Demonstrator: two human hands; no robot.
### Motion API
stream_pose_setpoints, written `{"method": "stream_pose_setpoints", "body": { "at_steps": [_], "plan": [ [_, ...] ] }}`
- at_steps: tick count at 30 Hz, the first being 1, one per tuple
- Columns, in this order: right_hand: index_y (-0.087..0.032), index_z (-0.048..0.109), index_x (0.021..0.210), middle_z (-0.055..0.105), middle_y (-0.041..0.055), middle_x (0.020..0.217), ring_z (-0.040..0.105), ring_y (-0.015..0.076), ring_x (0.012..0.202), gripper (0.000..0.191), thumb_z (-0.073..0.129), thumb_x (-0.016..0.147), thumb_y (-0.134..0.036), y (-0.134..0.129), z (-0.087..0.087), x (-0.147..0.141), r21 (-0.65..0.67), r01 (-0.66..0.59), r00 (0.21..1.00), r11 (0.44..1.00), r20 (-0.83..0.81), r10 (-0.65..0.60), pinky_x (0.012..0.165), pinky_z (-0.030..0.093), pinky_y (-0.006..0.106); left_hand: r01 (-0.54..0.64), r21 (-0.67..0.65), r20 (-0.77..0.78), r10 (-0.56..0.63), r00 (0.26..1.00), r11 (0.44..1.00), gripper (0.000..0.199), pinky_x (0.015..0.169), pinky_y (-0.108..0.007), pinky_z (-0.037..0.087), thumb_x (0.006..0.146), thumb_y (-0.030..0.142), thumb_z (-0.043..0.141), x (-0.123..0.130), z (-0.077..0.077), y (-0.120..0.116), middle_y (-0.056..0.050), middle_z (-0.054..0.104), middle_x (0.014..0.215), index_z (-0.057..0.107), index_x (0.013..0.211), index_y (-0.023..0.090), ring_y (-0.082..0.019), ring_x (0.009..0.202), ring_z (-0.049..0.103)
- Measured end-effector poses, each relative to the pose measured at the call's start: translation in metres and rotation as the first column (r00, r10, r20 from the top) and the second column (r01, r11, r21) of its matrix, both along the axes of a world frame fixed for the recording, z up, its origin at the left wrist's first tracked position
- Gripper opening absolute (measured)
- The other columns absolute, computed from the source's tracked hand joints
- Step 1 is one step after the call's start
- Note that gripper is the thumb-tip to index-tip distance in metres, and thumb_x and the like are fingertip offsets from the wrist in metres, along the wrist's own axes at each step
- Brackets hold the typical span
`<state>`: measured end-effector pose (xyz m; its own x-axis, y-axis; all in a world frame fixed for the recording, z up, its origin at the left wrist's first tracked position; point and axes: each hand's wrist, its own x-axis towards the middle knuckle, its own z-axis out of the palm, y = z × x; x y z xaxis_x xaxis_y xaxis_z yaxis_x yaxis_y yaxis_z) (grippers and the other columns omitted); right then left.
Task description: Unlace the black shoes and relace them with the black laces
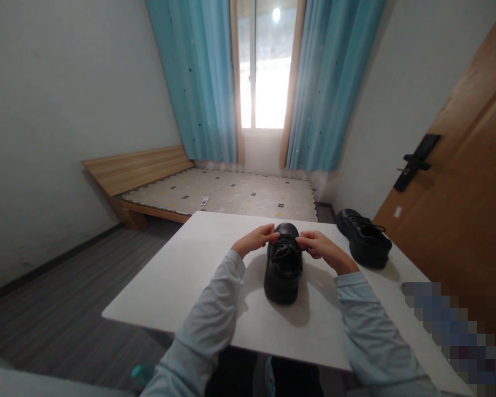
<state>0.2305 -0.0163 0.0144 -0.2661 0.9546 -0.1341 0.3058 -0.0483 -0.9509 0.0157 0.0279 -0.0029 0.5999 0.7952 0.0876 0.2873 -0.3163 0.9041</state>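
A black lace-up shoe [284, 275] stands on the white table [169, 270], its toe towards the window and its heel towards me. From the left side my left hand [259, 238] pinches at the lacing, thumb and fingers closed on the shoelace. On the opposite side my right hand [320, 245] is closed in a similar pinch on the lace. The lace ends are hard to make out against the black upper. A second black shoe [366, 240] rests apart on the table's right side, beyond my right hand.
Behind the table is a bed [240, 190] with a patterned mattress and a small white remote-like object [204, 201]. A wooden door [467, 182] with a black handle is at the right. Blue curtains [202, 82] frame the window. Something pixelated covers the lower right.
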Motion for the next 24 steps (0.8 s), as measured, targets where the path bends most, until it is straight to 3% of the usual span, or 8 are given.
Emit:
{"method": "stream_pose_setpoints", "body": {
  "at_steps": [7,11,14,17,20,24],
  "plan": [
    [-0.021,0.041,0.054,0.045,-0.0055,0.045,0.034,0.0065,0.035,0.025,0.054,0.067,-0.037,0.004,-0.004,-0.006,0.272,0.088,0.988,0.958,0.099,-0.119,0.036,0.022,0.021,-0.043,0.038,0.109,0.039,0.993,0.998,0.042,0.050,-0.020,0.030,0.073,0.055,0.057,0.008,-0.001,-0.002,0.003,0.051,0.060,0.040,0.064,0.017,-0.007,0.054,0.041],
    [-0.020,0.044,0.058,0.051,-0.0031,0.053,0.044,0.0101,0.047,0.018,0.056,0.068,-0.029,0.001,0.000,-0.011,0.528,0.120,0.954,0.841,0.173,-0.244,0.047,0.033,0.024,-0.086,0.050,0.135,0.079,0.988,0.995,0.043,0.050,-0.020,0.028,0.071,0.054,0.060,0.010,0.000,-0.003,0.003,0.054,0.059,0.039,0.062,0.017,-0.007,0.053,0.042],
    [-0.020,0.050,0.068,0.055,-0.0016,0.063,0.048,0.0129,0.057,0.010,0.057,0.069,-0.026,-0.004,0.006,-0.015,0.631,0.100,0.938,0.769,0.197,-0.284,0.055,0.037,0.026,-0.092,0.027,0.160,0.086,0.983,0.995,0.043,0.050,-0.020,0.028,0.069,0.053,0.063,0.010,0.000,-0.003,0.003,0.054,0.059,0.041,0.066,0.016,-0.007,0.053,0.044],
    [-0.019,0.055,0.077,0.059,0.0010,0.073,0.051,0.0152,0.066,0.008,0.054,0.070,-0.021,-0.009,0.013,-0.017,0.671,0.025,0.950,0.741,0.216,-0.227,0.064,0.041,0.029,-0.060,-0.051,0.225,0.070,0.972,0.997,0.044,0.052,-0.020,0.031,0.066,0.052,0.067,0.011,-0.001,-0.004,0.004,0.054,0.060,0.042,0.072,0.016,-0.007,0.054,0.046],
    [-0.020,0.060,0.085,0.060,0.0028,0.084,0.052,0.0192,0.083,0.020,0.054,0.067,-0.015,-0.015,0.019,-0.018,0.716,-0.132,0.952,0.685,0.283,-0.113,0.080,0.042,0.035,-0.047,-0.090,0.256,0.069,0.964,0.995,0.045,0.053,-0.020,0.032,0.064,0.052,0.069,0.011,-0.002,-0.004,0.006,0.051,0.059,0.044,0.074,0.016,-0.006,0.054,0.046],
    [-0.021,0.060,0.097,0.057,0.0067,0.107,0.048,0.0249,0.104,0.037,0.059,0.061,-0.013,-0.020,0.016,-0.024,0.691,-0.322,0.890,0.646,0.453,-0.041,0.093,0.037,0.042,-0.024,-0.094,0.277,0.049,0.960,0.995,0.047,0.053,-0.020,0.032,0.063,0.053,0.069,0.011,-0.002,-0.004,0.006,0.048,0.059,0.046,0.074,0.014,-0.005,0.054,0.044]
  ]
}}
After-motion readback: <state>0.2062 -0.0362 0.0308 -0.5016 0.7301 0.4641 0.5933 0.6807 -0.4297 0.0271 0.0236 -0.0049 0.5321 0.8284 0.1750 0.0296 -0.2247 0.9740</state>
